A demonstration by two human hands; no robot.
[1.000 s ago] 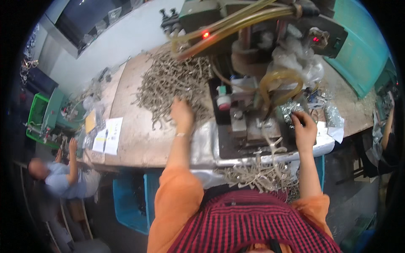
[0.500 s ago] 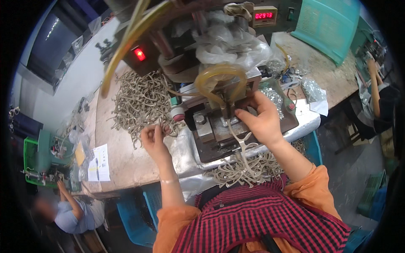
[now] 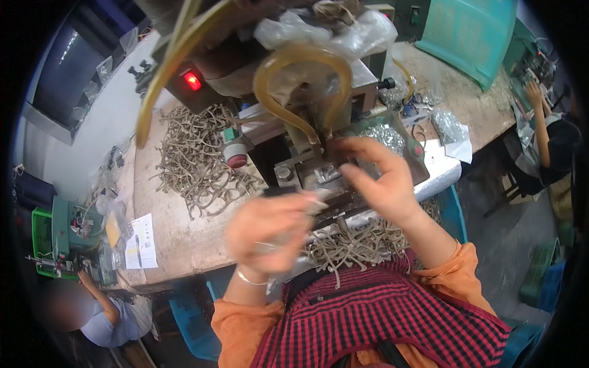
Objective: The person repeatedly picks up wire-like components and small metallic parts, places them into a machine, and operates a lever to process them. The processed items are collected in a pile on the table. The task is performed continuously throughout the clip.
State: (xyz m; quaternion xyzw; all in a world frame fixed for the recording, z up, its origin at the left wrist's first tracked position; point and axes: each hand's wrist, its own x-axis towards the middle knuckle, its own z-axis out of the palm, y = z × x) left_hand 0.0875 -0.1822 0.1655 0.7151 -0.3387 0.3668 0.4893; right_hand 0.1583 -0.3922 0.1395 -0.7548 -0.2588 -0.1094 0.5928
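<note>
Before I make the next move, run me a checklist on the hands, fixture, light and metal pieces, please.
1. Right hand clear of the fixture: not ok; its fingers and thumb are close beside it.
2. Left hand grip secure: cannot tell; motion blur hides it.
3. Piece seated in the fixture: cannot tell; the detail is too small.
4. Red light lit: ok.
5. Red button free of both hands: ok.
6. Pile of metal pieces stocked: ok; many lie heaped.

Grey metal piece [image 3: 318, 199], motion-blurred, partly hidden in left grip [image 3: 270, 232], tip protruding
</note>
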